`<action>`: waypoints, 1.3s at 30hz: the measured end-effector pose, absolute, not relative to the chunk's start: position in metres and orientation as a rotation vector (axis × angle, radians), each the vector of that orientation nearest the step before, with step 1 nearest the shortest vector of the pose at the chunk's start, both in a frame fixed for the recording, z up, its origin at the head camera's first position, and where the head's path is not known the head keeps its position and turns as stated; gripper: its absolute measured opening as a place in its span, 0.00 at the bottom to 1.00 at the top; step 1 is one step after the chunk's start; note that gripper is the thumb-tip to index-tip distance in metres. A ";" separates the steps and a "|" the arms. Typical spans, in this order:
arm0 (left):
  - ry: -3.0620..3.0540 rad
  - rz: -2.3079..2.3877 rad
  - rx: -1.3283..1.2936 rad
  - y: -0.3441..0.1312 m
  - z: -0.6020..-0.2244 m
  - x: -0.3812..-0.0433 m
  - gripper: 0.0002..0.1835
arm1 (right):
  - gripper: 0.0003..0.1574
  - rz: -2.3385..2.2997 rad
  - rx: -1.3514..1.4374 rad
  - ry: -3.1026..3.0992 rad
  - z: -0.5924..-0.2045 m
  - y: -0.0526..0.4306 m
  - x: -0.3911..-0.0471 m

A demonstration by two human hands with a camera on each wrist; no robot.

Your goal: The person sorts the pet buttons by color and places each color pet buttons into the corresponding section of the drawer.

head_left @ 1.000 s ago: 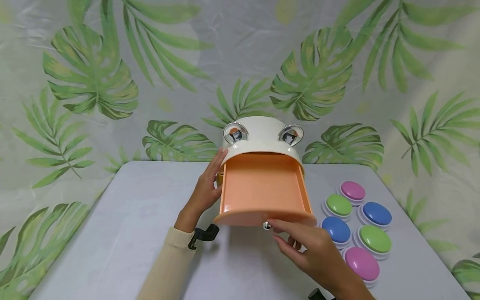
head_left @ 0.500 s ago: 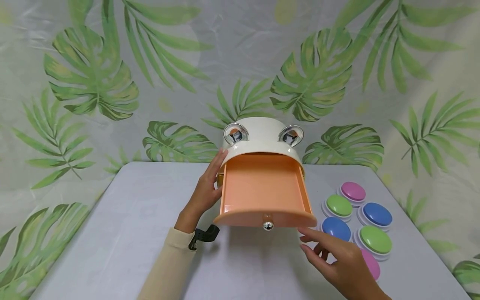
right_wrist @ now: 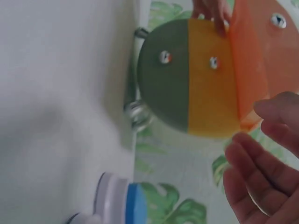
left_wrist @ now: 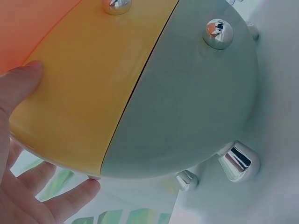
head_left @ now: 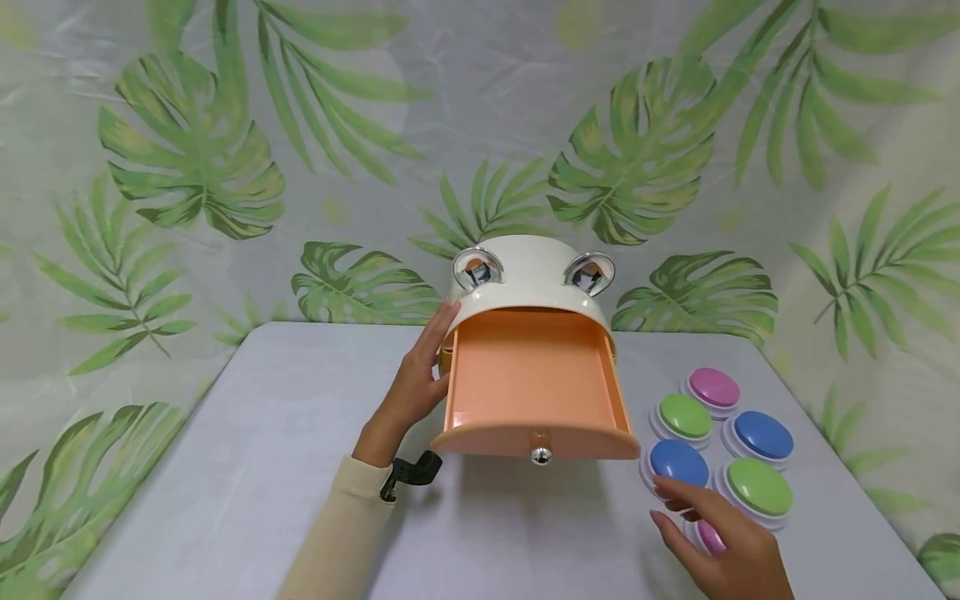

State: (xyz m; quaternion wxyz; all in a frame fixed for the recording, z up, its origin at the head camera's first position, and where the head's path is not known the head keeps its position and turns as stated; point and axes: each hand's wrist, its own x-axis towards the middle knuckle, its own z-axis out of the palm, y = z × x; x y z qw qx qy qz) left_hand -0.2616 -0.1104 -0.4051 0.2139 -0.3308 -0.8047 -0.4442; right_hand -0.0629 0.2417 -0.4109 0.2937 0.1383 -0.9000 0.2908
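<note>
A rounded drawer cabinet [head_left: 525, 271] with a white top and silver ring eyes stands mid-table, its peach top drawer [head_left: 534, 367] pulled out toward me. Its silver knob [head_left: 541, 456] is free of both hands. My left hand [head_left: 412, 379] lies along the cabinet's left side with fingers extended. In the left wrist view, the thumb [left_wrist: 21, 84] rests on the yellow drawer front [left_wrist: 93, 84], above a green drawer front [left_wrist: 187, 102]. My right hand [head_left: 723, 537], holding nothing, is loosely bent over a pink push button [head_left: 711, 536], mostly hidden, beside a blue push button [head_left: 678, 463].
More domed push buttons stand on the table's right: a green one [head_left: 760, 486], a blue one [head_left: 763, 435], another green one [head_left: 685, 415] and a pink one [head_left: 715, 387]. Silver feet [left_wrist: 239, 162] hold up the cabinet. A leaf-patterned cloth [head_left: 480, 100] hangs behind.
My right hand has let go of the drawer's knob and moved right and toward me, over the buttons. My left hand has stayed on the cabinet; the drawer remains pulled out.
</note>
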 end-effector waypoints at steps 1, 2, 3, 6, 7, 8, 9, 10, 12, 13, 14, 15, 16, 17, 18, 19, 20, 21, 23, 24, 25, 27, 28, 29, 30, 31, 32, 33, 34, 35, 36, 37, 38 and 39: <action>-2.231 -1.233 -0.920 -0.110 -0.405 -0.261 0.45 | 0.33 0.752 0.324 -2.404 -0.413 0.244 -0.062; -2.231 -1.233 -0.921 -0.110 -0.405 -0.261 0.45 | 0.33 0.735 0.282 -2.413 -0.415 0.246 -0.060; -2.228 -1.235 -0.923 -0.110 -0.405 -0.261 0.45 | 0.33 0.718 0.248 -2.418 -0.418 0.248 -0.059; -2.225 -1.236 -0.924 -0.110 -0.404 -0.261 0.44 | 0.34 0.690 0.128 -2.437 -0.425 0.255 -0.058; -2.226 -1.233 -0.923 -0.110 -0.404 -0.261 0.44 | 0.35 0.688 0.091 -2.437 -0.427 0.258 -0.058; -2.227 -1.233 -0.924 -0.110 -0.404 -0.261 0.44 | 0.35 0.689 0.053 -2.440 -0.429 0.260 -0.057; -2.229 -1.229 -0.923 -0.110 -0.404 -0.261 0.44 | 0.35 0.685 0.012 -2.443 -0.431 0.261 -0.058; -2.231 -1.226 -0.922 -0.110 -0.404 -0.261 0.44 | 0.34 0.689 -0.032 -2.442 -0.433 0.263 -0.057; -2.233 -1.222 -0.922 -0.110 -0.404 -0.261 0.44 | 0.34 0.708 -0.109 -2.438 -0.436 0.267 -0.056; -2.235 -1.220 -0.920 -0.110 -0.404 -0.261 0.44 | 0.33 0.713 -0.149 -2.438 -0.437 0.269 -0.056; -2.237 -1.218 -0.919 -0.110 -0.403 -0.261 0.44 | 0.33 0.722 -0.183 -2.440 -0.438 0.271 -0.056; -2.237 -1.219 -0.918 -0.110 -0.403 -0.261 0.44 | 0.33 0.728 -0.218 -2.446 -0.440 0.272 -0.055; -2.239 -1.222 -0.916 -0.110 -0.403 -0.261 0.44 | 0.32 0.737 -0.251 -2.452 -0.441 0.274 -0.055; -2.240 -1.227 -0.914 -0.110 -0.403 -0.261 0.44 | 0.32 0.745 -0.284 -2.461 -0.443 0.275 -0.055; -2.240 -1.229 -0.913 -0.110 -0.403 -0.261 0.44 | 0.32 0.755 -0.315 -2.471 -0.444 0.277 -0.054; -2.243 -1.230 -0.911 -0.110 -0.403 -0.261 0.44 | 0.32 0.764 -0.345 -2.485 -0.446 0.278 -0.053; -2.244 -1.235 -0.911 -0.110 -0.403 -0.261 0.45 | 0.33 0.778 -0.371 -2.508 -0.448 0.280 -0.052; -2.244 -1.239 -0.910 -0.110 -0.404 -0.261 0.45 | 0.34 0.791 -0.404 -2.537 -0.449 0.282 -0.051; -2.243 -1.242 -0.909 -0.110 -0.404 -0.260 0.45 | 0.38 0.828 -0.482 -2.597 -0.451 0.287 -0.051; -2.240 -1.243 -0.909 -0.111 -0.404 -0.260 0.44 | 0.41 0.849 -0.526 -2.631 -0.452 0.290 -0.051; -2.240 -1.246 -0.907 -0.111 -0.404 -0.260 0.44 | 0.44 0.872 -0.571 -2.666 -0.453 0.293 -0.051; -2.240 -1.248 -0.903 -0.111 -0.404 -0.260 0.44 | 0.49 0.923 -0.668 -2.731 -0.456 0.299 -0.053; -2.238 -1.250 -0.903 -0.111 -0.404 -0.260 0.44 | 0.52 0.959 -0.710 -2.747 -0.458 0.302 -0.055; -2.239 -1.254 -0.900 -0.111 -0.404 -0.260 0.44 | 0.54 0.992 -0.744 -2.759 -0.460 0.305 -0.056; -2.240 -1.254 -0.899 -0.111 -0.404 -0.260 0.45 | 0.56 1.023 -0.768 -2.778 -0.461 0.307 -0.058; -2.245 -1.254 -0.896 -0.111 -0.404 -0.260 0.45 | 0.58 1.045 -0.787 -2.799 -0.463 0.309 -0.059; -2.247 -1.255 -0.896 -0.111 -0.404 -0.260 0.45 | 0.59 1.067 -0.805 -2.816 -0.465 0.312 -0.060; -2.246 -1.256 -0.898 -0.111 -0.404 -0.260 0.45 | 0.60 1.093 -0.813 -2.826 -0.467 0.314 -0.061; -2.244 -1.260 -0.901 -0.111 -0.404 -0.260 0.45 | 0.62 1.119 -0.823 -2.838 -0.469 0.315 -0.062; -2.245 -1.260 -0.903 -0.111 -0.404 -0.260 0.45 | 0.63 1.136 -0.827 -2.850 -0.470 0.317 -0.063; -2.242 -1.261 -0.907 -0.111 -0.404 -0.260 0.45 | 0.64 1.151 -0.828 -2.863 -0.472 0.319 -0.063; -2.242 -1.263 -0.909 -0.111 -0.404 -0.260 0.45 | 0.65 1.159 -0.829 -2.877 -0.474 0.321 -0.064; -2.241 -1.265 -0.910 -0.111 -0.404 -0.260 0.45 | 0.66 1.169 -0.831 -2.887 -0.475 0.322 -0.064; -2.241 -1.266 -0.910 -0.110 -0.404 -0.260 0.45 | 0.67 1.175 -0.826 -2.896 -0.476 0.323 -0.064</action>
